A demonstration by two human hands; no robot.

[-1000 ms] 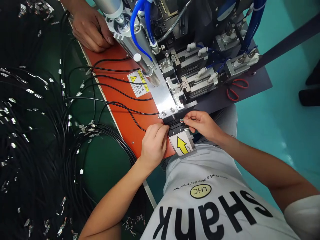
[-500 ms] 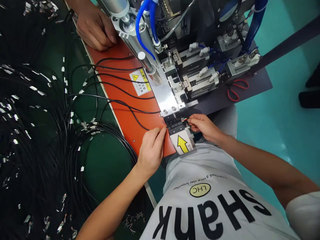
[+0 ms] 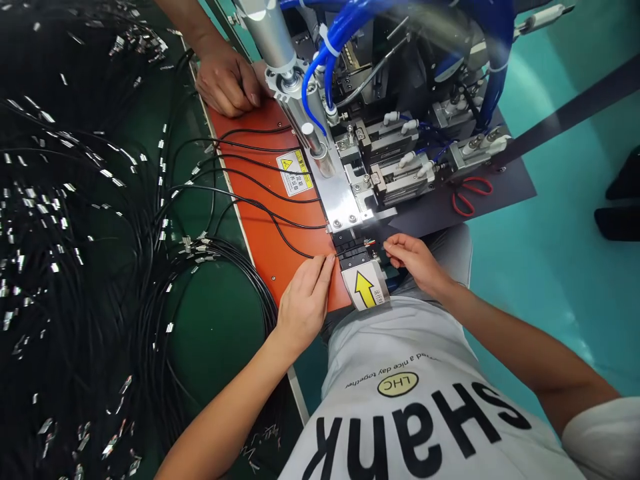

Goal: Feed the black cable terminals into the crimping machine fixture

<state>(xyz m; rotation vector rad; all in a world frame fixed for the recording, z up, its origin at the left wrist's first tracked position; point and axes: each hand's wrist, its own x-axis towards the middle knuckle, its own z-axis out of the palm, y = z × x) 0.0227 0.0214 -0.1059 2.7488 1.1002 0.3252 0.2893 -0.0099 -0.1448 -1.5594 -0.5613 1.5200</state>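
My left hand (image 3: 306,293) pinches a black cable (image 3: 296,250) between thumb and fingers, at the left edge of a black slotted fixture (image 3: 353,255). The cable runs across the fixture, and its stripped end shows thin coloured wires (image 3: 370,243) on the right side. Just right of those wires is my right hand (image 3: 413,260), its fingertips closed together and apart from the wire ends. I see nothing between them. Below the fixture, a white label with a yellow arrow (image 3: 365,289) faces up.
A machine with a silver cylinder (image 3: 270,40) and blue air hoses (image 3: 345,33) stands ahead. Several black cables lie over its orange plate (image 3: 260,233). Cable bundles (image 3: 145,267) cover the green table at left. Another person's hand (image 3: 227,80) rests at the plate's far corner. Red-handled scissors (image 3: 470,195) lie right.
My right hand has let go of the coloured wire ends and moved slightly right. My left hand keeps its pinch on the cable. The view has shifted a little.
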